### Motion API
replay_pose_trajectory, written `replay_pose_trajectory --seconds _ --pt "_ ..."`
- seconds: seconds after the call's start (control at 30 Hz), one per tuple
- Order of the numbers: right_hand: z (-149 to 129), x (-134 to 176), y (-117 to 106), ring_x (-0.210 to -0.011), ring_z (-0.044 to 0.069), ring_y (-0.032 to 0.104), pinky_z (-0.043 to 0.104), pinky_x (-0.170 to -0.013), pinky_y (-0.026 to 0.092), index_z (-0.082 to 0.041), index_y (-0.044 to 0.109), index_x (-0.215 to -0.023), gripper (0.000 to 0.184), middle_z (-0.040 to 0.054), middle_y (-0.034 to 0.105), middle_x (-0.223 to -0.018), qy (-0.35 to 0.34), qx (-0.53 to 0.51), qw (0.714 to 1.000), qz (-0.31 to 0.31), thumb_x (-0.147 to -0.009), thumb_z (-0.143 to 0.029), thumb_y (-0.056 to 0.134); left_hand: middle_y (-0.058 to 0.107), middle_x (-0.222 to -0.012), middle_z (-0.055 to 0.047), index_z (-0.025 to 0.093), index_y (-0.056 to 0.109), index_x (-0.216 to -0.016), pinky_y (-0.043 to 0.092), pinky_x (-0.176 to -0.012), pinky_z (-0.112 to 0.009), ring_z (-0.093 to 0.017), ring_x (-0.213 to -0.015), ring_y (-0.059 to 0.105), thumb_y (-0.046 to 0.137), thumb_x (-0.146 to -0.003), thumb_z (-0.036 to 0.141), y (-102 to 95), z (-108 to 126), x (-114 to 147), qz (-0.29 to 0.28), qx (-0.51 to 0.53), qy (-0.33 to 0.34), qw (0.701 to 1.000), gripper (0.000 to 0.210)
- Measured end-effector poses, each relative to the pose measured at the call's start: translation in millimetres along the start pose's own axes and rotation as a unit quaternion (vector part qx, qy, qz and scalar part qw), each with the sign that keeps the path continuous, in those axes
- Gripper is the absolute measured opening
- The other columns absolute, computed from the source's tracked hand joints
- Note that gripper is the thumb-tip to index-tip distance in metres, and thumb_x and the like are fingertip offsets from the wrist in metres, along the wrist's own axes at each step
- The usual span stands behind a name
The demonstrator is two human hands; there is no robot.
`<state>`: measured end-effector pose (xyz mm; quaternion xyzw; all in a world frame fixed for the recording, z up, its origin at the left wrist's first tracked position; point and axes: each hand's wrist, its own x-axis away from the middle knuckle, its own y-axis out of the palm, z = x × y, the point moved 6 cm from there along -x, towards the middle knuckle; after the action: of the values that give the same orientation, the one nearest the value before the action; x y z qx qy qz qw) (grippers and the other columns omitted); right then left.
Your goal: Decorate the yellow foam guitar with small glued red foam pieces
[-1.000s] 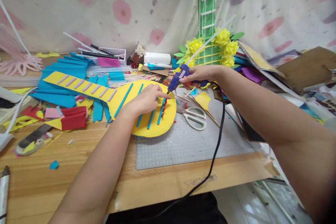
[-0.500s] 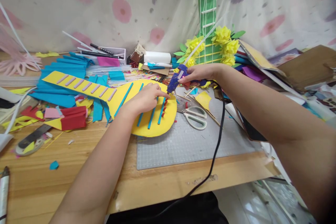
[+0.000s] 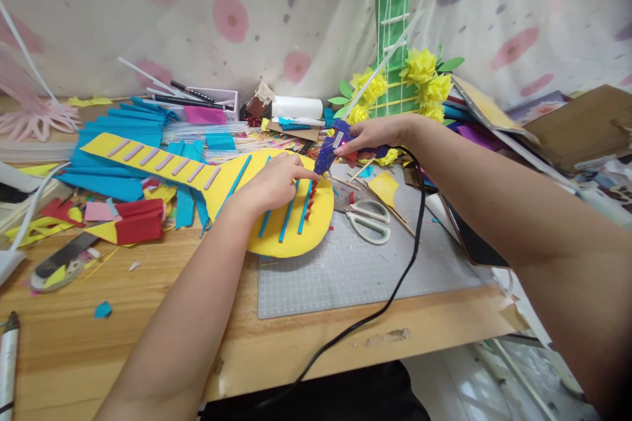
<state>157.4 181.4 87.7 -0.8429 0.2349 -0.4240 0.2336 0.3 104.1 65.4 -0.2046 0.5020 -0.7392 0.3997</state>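
A yellow guitar-shaped cutout [image 3: 322,214] lies across the table and partly on the cutting mat, with blue strips on its body and pale purple strips along its neck. My left hand [image 3: 276,181] rests on the body, its index finger stretched toward the glue gun's nozzle and its thumb hidden. In my right hand [image 3: 372,133] is a blue hot glue gun [image 3: 326,156], tilted nozzle down at the body's upper right, with a long glue stick in its back. Small red pieces [image 3: 310,202] form a row beside the rightmost blue strip.
Grey-handled scissors [image 3: 369,229] lie on the grey cutting mat [image 3: 316,296]. A black cord [image 3: 363,321] loops over the table's front edge. Blue crepe paper [image 3: 108,174] and scraps clutter the left. Behind stands a green guitar [image 3: 394,29] with yellow paper flowers.
The black cord's lower part has swung left across the table edge. Both hands, the glue gun and the yellow cutout have barely moved.
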Motion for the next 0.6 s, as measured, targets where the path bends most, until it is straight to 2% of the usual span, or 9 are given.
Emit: replay_pose_trajectory --seconds 0.3,0.6 --pt "-0.4 -1.8 1.3 -0.042 0.005 0.037 0.02 -0.04 0.03 -0.015 0.057 -0.07 0.047 -0.0044 0.041 -0.048 0.006 0.008 1.0 -0.012 -0.073 -0.062 0.057 0.05 -0.086 -0.005 0.029 0.065 -0.111 0.038 -0.083 -0.034 -0.02 -0.09 0.045 0.036 -0.072 0.002 3.3 -0.7 -1.0 -0.009 -0.03 0.008 0.999 0.056" --pt "-5.3 -4.5 -1.7 -0.042 0.005 0.037 0.021 -0.04 0.028 -0.016 0.054 -0.065 0.048 -0.0036 0.043 -0.05 0.026 0.023 0.999 0.002 -0.067 -0.063 0.062 0.052 -0.087 -0.006 0.028 0.065 -0.112 0.038 -0.084 -0.034 -0.02 -0.091 0.046 0.036 -0.074 0.003 3.5 4.7 -0.7 -0.013 -0.036 0.02 0.999 0.054"
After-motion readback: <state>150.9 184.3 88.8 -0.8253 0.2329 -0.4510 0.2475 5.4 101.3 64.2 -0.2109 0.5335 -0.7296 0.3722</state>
